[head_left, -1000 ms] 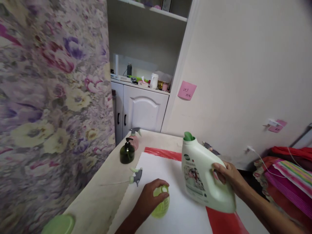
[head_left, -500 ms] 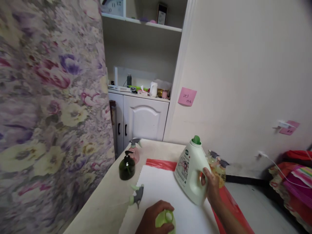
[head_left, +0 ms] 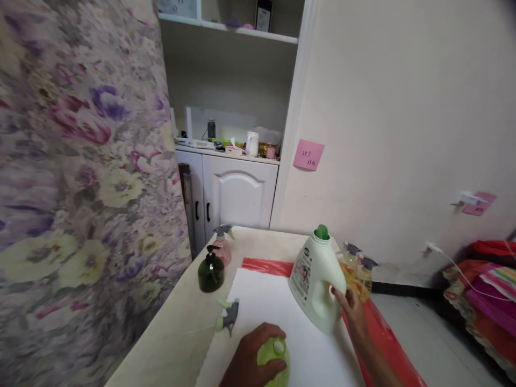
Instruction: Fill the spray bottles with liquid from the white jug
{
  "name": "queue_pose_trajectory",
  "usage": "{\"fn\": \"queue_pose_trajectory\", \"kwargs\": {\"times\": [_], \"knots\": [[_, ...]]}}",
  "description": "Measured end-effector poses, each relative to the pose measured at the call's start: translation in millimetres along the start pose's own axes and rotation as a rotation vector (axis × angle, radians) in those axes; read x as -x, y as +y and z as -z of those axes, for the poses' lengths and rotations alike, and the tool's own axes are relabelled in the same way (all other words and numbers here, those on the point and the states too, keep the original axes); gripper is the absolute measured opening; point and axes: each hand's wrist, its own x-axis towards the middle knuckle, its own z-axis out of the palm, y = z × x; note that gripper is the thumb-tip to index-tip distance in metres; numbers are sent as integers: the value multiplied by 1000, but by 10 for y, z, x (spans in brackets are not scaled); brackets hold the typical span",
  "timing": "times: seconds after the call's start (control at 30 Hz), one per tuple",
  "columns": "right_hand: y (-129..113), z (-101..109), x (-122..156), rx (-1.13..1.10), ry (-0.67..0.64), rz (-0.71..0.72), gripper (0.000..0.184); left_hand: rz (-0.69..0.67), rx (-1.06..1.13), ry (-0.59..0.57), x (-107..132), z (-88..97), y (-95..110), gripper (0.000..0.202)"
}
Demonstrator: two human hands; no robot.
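Note:
My right hand [head_left: 351,306] grips the handle of a pale green detergent jug [head_left: 316,279] with a green spout, which stands tilted on the white sheet [head_left: 278,322]. At the bottom of the view my left hand [head_left: 252,360] is wrapped round a small light-green round bottle [head_left: 274,359] with an open neck. A loose grey-and-green spray head [head_left: 228,315] lies on the sheet's left edge, just ahead of my left hand.
A dark green pump bottle [head_left: 210,270] and a pink spray bottle [head_left: 223,247] stand at the table's left. Two yellow spray bottles [head_left: 357,271] sit behind the jug. Red cloth [head_left: 382,344] lies under the sheet. A floral curtain [head_left: 80,177] hangs left; white cupboard [head_left: 236,191] behind.
My right hand has swung the jug from lying tilted near me to more upright and farther away. My left hand stays on the small green bottle; the camera has tipped up.

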Motion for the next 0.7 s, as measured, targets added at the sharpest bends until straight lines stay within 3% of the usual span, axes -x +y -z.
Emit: {"fn": "queue_pose_trajectory", "kwargs": {"times": [0.1, 0.13, 0.2, 0.3, 0.43, 0.57, 0.7], "knots": [[142, 187, 267, 78, 207, -35, 59, 18, -4, -15, 8, 8, 24, 40], [197, 218, 394, 97, 230, -41, 58, 24, -4, -24, 11, 11, 25, 42], [301, 183, 683, 80, 157, -40, 54, 23, -6, -42, 16, 15, 15, 44], [405, -122, 1107, -71, -110, 10, 63, 8, -21, -60, 30, 18, -10, 49], [436, -707, 1428, -229, -358, 41, 95, -24, -15, -42, 61, 23, -30, 52], [460, -1096, 1486, -298, -396, 102, 104, -103, 33, -36, 82, 18, -67, 51], [475, -1199, 1502, -237, -335, 155, 87, -127, 50, -27, 89, -7, -123, 49]]}}
